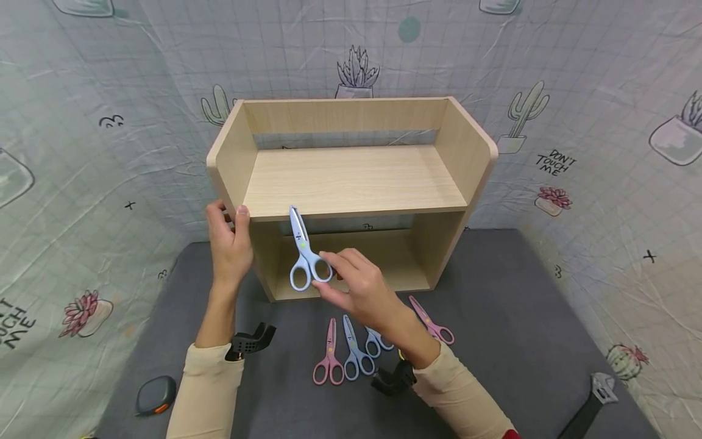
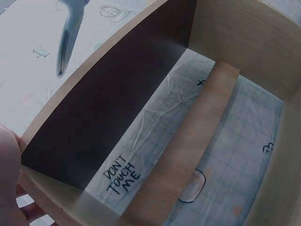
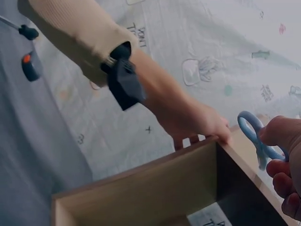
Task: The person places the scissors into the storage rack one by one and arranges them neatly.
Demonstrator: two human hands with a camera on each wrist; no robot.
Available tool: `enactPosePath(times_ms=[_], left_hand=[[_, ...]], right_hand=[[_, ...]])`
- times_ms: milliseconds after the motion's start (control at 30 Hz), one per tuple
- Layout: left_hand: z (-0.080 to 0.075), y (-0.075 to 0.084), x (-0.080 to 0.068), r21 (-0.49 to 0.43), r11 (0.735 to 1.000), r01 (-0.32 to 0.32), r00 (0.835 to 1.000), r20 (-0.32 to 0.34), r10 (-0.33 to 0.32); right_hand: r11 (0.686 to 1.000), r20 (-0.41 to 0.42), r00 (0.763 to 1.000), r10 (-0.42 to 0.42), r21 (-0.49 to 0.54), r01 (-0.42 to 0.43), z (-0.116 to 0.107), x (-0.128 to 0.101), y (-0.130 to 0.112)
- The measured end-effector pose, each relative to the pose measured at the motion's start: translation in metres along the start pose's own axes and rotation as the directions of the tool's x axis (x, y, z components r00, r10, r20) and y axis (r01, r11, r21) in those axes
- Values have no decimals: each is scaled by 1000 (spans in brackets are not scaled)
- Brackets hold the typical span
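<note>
A light wooden two-level shelf (image 1: 351, 177) stands on a grey mat. My left hand (image 1: 231, 227) grips its left side panel (image 1: 236, 158), thumb on the front edge and fingers round the outside; the right wrist view shows that left hand (image 3: 202, 126) on the panel's top edge. My right hand (image 1: 336, 268) pinches the handles of blue scissors (image 1: 303, 255), held upright in front of the shelf. Their tips reach the front edge of the upper board. The scissors' loop (image 3: 253, 136) shows beside my right fingers (image 3: 284, 162). The blurred blades (image 2: 68, 33) appear in the left wrist view.
Several scissors lie on the mat in front of the shelf: pink (image 1: 329, 358), blue (image 1: 354, 350), a small blue pair (image 1: 376, 341) partly under my forearm, and pink (image 1: 434, 324). A grey-orange tape measure (image 1: 156, 395) lies front left, a black wrench (image 1: 593, 403) front right. Printed cloth hangs behind.
</note>
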State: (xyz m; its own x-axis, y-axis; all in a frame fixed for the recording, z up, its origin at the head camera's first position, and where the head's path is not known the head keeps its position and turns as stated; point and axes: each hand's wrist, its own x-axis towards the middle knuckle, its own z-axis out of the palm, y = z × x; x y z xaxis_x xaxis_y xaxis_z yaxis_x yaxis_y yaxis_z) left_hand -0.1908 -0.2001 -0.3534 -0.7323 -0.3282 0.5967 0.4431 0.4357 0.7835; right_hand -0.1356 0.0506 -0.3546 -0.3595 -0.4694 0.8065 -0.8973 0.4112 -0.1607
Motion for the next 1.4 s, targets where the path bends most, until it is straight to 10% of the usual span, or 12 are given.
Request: enactPosePath(times_ms=[333, 600, 967, 1167, 1400], left_hand=[[1, 1, 1, 5, 1000, 13, 1000, -12, -13], [2, 33, -2, -17, 1000, 11, 1000, -16, -11], [-1, 7, 2, -27, 999, 30, 999, 13, -29], [-2, 42, -4, -32, 998, 56, 998, 7, -56], [-1, 27, -2, -59, 996, 73, 997, 15, -72]], right_hand=[[999, -28, 999, 21, -23, -22, 7, 44, 18], [992, -32, 999, 40, -121, -43, 13, 75, 24], [965, -2, 994, 112, -237, -109, 29, 106, 35], [942, 94, 974, 208, -289, -173, 34, 120, 35], [918, 199, 932, 303, -323, -229, 42, 129, 37]])
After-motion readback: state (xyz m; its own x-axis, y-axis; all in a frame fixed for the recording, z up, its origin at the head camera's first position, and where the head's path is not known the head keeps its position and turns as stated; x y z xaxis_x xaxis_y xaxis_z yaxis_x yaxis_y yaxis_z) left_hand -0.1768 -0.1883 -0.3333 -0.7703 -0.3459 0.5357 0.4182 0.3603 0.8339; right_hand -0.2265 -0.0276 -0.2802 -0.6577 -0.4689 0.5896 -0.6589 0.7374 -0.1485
